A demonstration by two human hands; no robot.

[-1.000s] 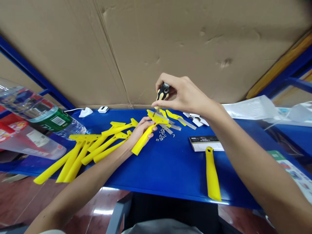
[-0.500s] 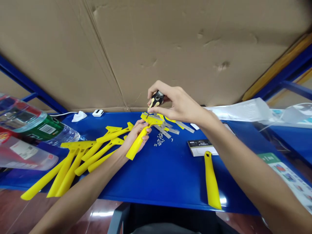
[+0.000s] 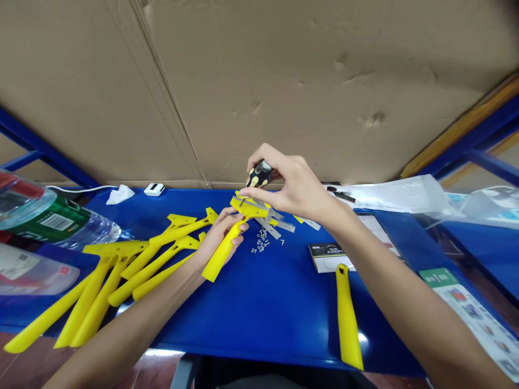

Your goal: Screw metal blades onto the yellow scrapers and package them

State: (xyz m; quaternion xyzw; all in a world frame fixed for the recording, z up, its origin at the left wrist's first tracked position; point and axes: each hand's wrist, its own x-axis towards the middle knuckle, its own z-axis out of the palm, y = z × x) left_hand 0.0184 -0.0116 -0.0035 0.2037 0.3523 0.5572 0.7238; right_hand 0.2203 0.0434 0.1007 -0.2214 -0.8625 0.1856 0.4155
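Note:
My left hand [image 3: 222, 236] is closed round the neck of a yellow scraper [image 3: 223, 251], whose wide head with a metal strip points away from me. Above that head, my right hand [image 3: 286, 175] grips the black and cream handle of a screwdriver [image 3: 259, 175]. Its shaft points down onto the scraper head; the tip is too small to make out. Just beyond and right of the scraper lie flat metal blades [image 3: 270, 228], partly hidden by my right hand. Small nuts and screws [image 3: 260, 240] are scattered on the blue table [image 3: 259, 308] in front of them.
Several yellow scraper handles [image 3: 103, 292] are piled at left, beside a green-labelled bottle [image 3: 52, 219] and a plastic cup [image 3: 36, 270]. To the right are a single yellow handle [image 3: 347, 319], a small box [image 3: 328, 256], a phone [image 3: 377, 232] and a printed sheet [image 3: 474, 319]. Cardboard [image 3: 259, 81] stands behind.
The camera view has shifted a little, so the table sits lower in the picture. Both hands keep their hold, the screwdriver still over the scraper head.

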